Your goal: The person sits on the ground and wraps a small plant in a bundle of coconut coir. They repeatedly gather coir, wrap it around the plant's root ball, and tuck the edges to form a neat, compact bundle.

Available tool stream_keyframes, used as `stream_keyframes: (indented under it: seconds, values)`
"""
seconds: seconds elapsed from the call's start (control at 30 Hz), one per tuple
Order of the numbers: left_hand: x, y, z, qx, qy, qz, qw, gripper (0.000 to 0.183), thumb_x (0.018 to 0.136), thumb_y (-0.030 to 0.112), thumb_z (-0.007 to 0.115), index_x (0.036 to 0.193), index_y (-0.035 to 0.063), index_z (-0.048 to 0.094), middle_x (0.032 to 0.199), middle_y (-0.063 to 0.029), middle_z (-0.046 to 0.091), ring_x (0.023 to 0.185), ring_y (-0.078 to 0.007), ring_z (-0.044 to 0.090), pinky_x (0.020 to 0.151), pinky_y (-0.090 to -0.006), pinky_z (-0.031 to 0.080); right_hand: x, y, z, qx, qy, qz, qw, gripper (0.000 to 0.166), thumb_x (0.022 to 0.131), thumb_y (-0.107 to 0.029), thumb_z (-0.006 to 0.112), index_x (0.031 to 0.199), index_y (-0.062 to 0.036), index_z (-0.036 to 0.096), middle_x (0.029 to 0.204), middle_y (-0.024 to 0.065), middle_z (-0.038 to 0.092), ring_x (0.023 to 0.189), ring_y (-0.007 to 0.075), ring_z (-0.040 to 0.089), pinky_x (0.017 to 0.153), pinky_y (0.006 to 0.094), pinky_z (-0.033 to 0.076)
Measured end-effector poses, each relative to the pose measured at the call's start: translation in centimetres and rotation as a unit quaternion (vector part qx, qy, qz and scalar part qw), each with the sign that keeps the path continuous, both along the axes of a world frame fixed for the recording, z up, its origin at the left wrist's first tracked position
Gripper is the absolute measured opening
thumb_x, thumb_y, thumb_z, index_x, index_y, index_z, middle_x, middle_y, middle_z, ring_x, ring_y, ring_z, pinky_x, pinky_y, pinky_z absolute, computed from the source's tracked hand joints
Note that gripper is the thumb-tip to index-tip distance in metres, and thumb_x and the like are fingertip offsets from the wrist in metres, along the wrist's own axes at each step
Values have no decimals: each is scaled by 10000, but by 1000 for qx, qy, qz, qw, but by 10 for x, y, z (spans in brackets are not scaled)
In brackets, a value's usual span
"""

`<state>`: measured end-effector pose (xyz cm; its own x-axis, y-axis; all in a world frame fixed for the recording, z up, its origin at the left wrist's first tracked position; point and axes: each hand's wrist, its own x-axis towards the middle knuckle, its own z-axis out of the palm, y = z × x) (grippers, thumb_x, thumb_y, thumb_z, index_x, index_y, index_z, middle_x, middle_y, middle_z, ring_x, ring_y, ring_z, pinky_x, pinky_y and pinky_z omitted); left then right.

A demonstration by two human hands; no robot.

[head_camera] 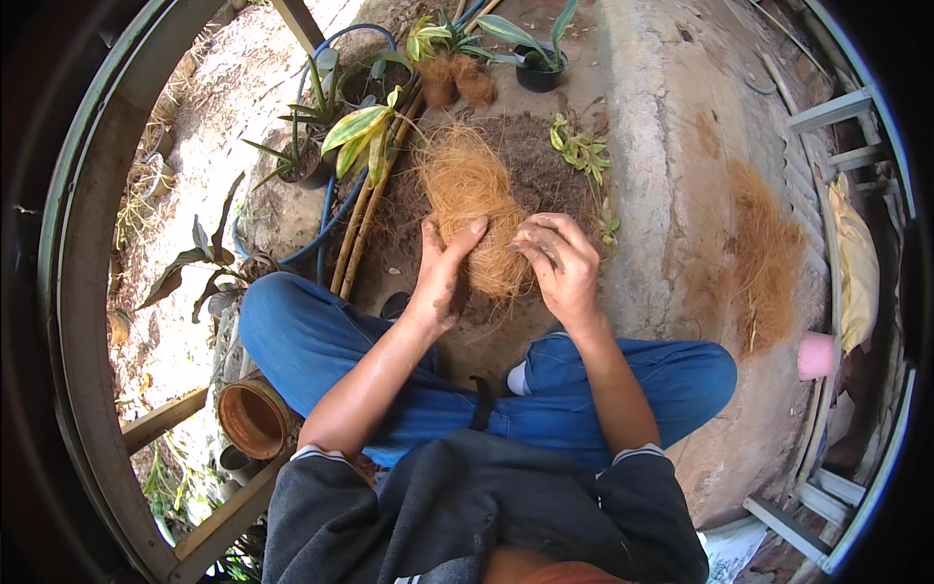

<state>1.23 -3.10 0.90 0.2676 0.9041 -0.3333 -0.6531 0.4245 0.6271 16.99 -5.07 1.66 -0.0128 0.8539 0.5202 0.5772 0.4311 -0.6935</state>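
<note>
An oblong bundle of tan coconut fibre (471, 179) is held above the soil between my knees. My left hand (439, 266) grips its lower left side, with the thumb lying across the front. At its right edge, the thumb and fingertips of my right hand (560, 255) are pinched together; any strand between them is too fine to make out. Both hands are smudged with soil. A stem with yellow-green leaves (361, 139) reaches towards the upper left of the bundle; where it ends is hidden by fibres.
Two smaller fibre bundles (456, 79) and a black potted plant (541, 66) stand ahead. Cut leaves (580, 146) lie on dark soil. Bamboo poles (372, 204) and a blue hose (321, 237) run at left. Loose fibre (766, 255) covers concrete at right, near a pink pot (816, 355).
</note>
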Motion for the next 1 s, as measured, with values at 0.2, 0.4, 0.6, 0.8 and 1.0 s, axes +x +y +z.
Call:
stream_keyframes:
  seconds: [0.2,0.4,0.6,0.8,1.0]
  values:
    - [0,-2,9,8,19,18,1000,587,832,118,600,1284,78,229,1246,-175,418,1190,-263,416,984,-428,382,4,4,6,-15,36,18,999,129,748,36,670,868,48,624,899,115,618,788,224,658,658,299,555]
    - [-1,2,8,62,43,26,997,609,817,85,633,1276,24,238,1204,-179,464,1079,-246,517,902,-374,459,7,7,5,17,20,14,1000,136,751,58,657,880,52,613,890,111,615,780,211,663,651,291,559]
    - [-1,1,12,35,31,25,999,603,817,89,629,1283,25,252,1211,-176,462,1106,-251,504,925,-386,445,5,5,13,47,-29,11,998,150,737,83,656,876,55,607,896,109,610,806,208,670,661,272,567]
    - [-2,2,11,16,24,19,999,615,816,104,625,1297,39,249,1212,-174,461,1119,-258,495,943,-400,433,6,4,14,36,-24,11,999,155,741,68,660,885,43,609,898,101,608,805,205,671,656,276,568]
    - [-1,4,11,17,67,-9,998,608,808,97,622,1297,44,265,1207,-168,470,1108,-256,506,911,-407,457,9,5,3,48,-24,-48,997,137,735,10,687,863,5,637,879,83,615,756,208,659,626,291,548]
